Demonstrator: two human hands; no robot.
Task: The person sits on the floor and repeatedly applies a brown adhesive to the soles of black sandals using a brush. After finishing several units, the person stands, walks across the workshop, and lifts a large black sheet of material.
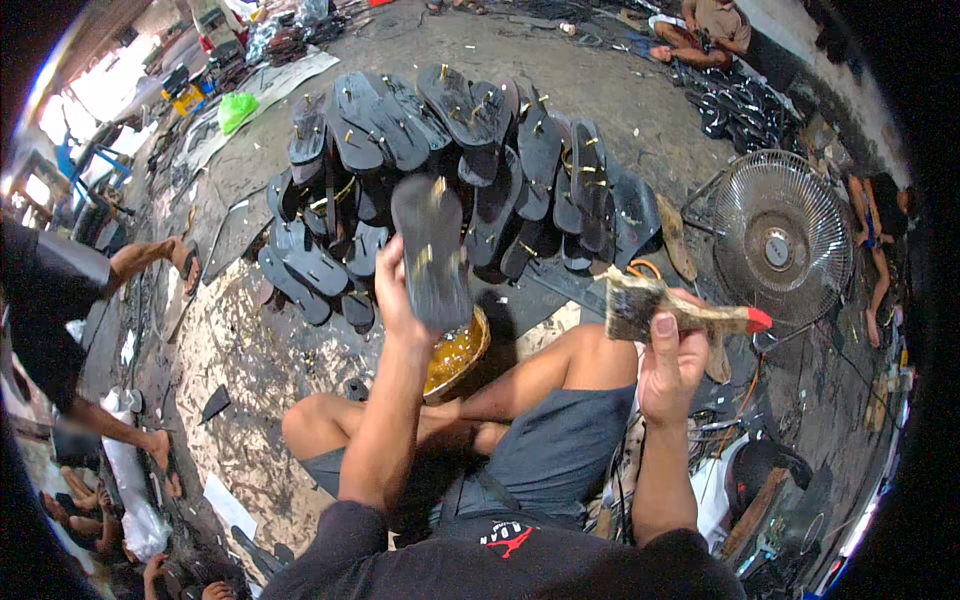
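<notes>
My left hand (398,298) is closed round the edge of a black sandal sole (432,285), raised upright with small yellowish pegs sticking out of its face. In my right hand (672,362) is a wide paintbrush (635,308), its dark bristles pointing left and its worn handle ending in a red tip to the right. The brush and the sole are well apart. Below the sole, by my crossed legs, stands a bowl (482,350) of amber, glue-like liquid, partly hidden by my left forearm. Beyond it lies a heap of similar black soles (365,120), several with yellowish pegs.
A round floor fan (780,240) stands to the right. On the left, another person's legs (140,262) come close to the heap. Someone sits at the far right (712,30) beside a pile of black pieces (745,115). A green bag (237,112) lies far left.
</notes>
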